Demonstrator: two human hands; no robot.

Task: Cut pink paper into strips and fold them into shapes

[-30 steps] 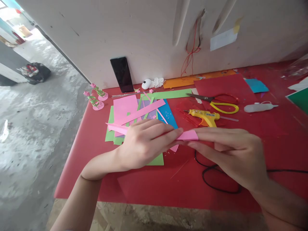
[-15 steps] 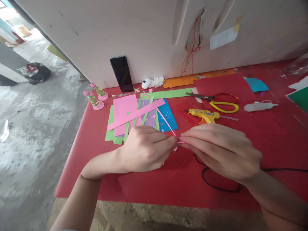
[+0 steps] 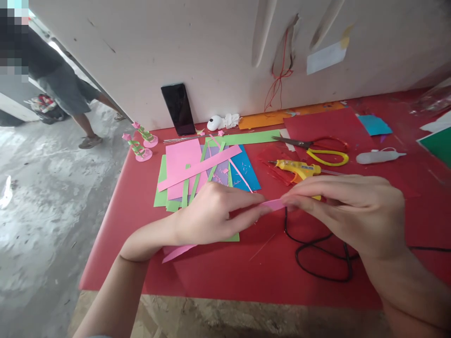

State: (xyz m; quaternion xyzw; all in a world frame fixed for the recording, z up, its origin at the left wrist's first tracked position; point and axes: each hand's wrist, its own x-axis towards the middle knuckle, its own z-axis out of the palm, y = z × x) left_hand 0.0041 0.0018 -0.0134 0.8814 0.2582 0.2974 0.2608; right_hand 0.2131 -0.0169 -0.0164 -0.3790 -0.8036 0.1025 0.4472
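Observation:
Both hands meet over the red table (image 3: pixel 218 272) and pinch one pink paper strip (image 3: pixel 274 204). My left hand (image 3: pixel 214 216) grips it with closed fingers, and the strip's loose tail hangs out below the wrist toward the table's front. My right hand (image 3: pixel 355 211) pinches the strip's other end between thumb and forefinger. Just behind my left hand lies a pile of coloured paper sheets and strips (image 3: pixel 204 171): pink, green, blue and purple.
A yellow glue gun (image 3: pixel 299 169) lies behind my right hand, its black cord (image 3: pixel 324 253) looping beneath it. Scissors (image 3: pixel 317 148), a white glue bottle (image 3: pixel 378 156), a black phone (image 3: pixel 179 109) against the wall and two pink paper flowers (image 3: pixel 141 141) are farther back. A person walks at the upper left.
My hands have drawn apart, so more of the pink strip shows between them and its tail now hangs under my left wrist. A person has come into view at the upper left.

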